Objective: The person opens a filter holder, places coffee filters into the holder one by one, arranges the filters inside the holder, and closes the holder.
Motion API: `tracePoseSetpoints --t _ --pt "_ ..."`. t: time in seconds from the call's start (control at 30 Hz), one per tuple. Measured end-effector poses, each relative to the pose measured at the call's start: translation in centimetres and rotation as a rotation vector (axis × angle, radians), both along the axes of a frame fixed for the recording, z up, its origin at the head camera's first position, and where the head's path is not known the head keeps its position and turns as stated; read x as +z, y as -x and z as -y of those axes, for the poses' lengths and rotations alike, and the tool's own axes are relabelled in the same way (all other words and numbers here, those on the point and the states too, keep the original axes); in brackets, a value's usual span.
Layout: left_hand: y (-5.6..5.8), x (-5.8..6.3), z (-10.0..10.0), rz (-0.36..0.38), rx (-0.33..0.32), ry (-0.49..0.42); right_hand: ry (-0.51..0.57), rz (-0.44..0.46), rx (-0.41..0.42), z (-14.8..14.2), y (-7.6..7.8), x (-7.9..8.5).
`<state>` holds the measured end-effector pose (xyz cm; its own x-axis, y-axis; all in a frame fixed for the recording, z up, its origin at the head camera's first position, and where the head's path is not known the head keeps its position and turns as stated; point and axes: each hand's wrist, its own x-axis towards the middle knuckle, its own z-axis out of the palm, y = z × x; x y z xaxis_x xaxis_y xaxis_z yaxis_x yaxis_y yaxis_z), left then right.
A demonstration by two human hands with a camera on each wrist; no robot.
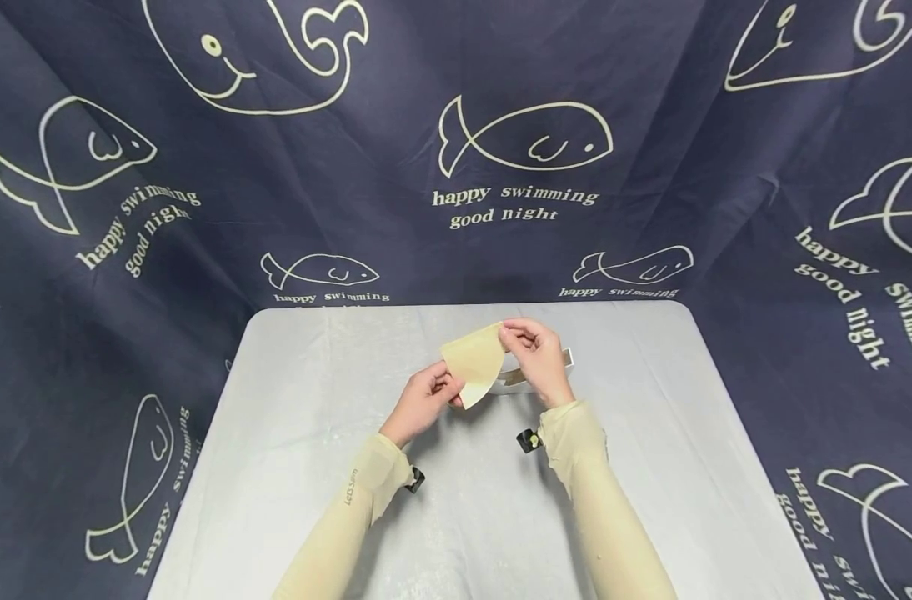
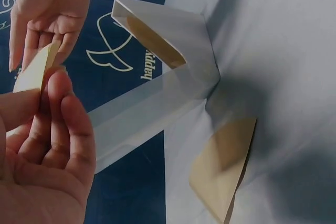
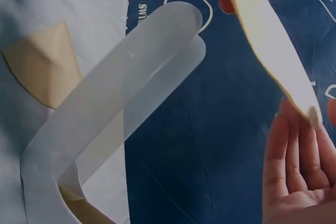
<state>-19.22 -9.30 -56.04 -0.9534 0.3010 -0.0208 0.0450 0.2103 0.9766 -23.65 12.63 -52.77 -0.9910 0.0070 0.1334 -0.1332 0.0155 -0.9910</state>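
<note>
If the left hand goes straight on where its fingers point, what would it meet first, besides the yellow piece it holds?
Probably the right hand, which pinches the upper corner of that yellow piece; depth is hard to judge.

Pale yellow fitted sleeves [image 1: 609, 508], small dark lettering [image 1: 351, 487] on the left one, blocky black wrist devices [image 1: 526, 442]

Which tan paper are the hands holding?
The fan-shaped tan paper between left hand and right hand; the other fan-shaped one lies on the grey table.
</note>
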Motion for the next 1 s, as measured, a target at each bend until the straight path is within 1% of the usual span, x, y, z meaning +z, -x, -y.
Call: tracePoseSetpoints --t 0.1,0.17,0.23,0.37,0.47,0.53,0.6,0.7,0.77,0.9,0.97,1.0 --pt "0.0 0.1 0.0 0.012 -0.019 0.01 -0.069 -0.015 0.022 0.2 -0.8 1.0" --pt "0.1 0.0 0.1 0.01 -0.023 0.002 -0.086 -0.025 0.019 0.4 -1.3 1.8" --pt "0.1 -0.1 0.1 0.008 -0.022 -0.021 -0.088 -0.04 -0.003 0.6 -1.7 2.5" --pt "-0.2 -0.4 0.2 0.002 -0.019 -0.083 -0.048 -0.045 -0.078 0.7 -1.9 2.7" --pt "-0.4 -0.3 0.2 0.007 -0.026 -0.123 -0.005 -0.046 -0.134 0.6 -1.7 2.3" --pt "-0.5 -0.3 0.0 0.008 -0.034 -0.14 0.02 -0.052 -0.163 0.6 -1.4 1.5" --pt "-0.6 -0.2 -0.2 0.008 -0.035 -0.135 0.033 -0.057 -0.178 0.5 -1.0 0.6" --pt "-0.6 -0.3 -0.5 0.009 -0.019 -0.105 0.042 -0.057 -0.171 0.6 -0.6 -0.7" --pt "-0.5 -0.5 -0.6 0.012 0.003 -0.086 0.047 -0.058 -0.16 0.7 -0.5 -1.2" --pt "-0.4 -0.7 -0.5 0.004 0.033 -0.059 0.084 -0.069 -0.143 0.9 -0.5 -1.5" --pt "-0.3 -0.6 -0.4 -0.005 0.025 -0.049 0.105 -0.081 -0.138 0.7 -0.4 -1.4" --pt "-0.3 -0.3 -0.3 -0.004 0.016 -0.043 0.111 -0.086 -0.135 0.7 -0.4 -1.3"
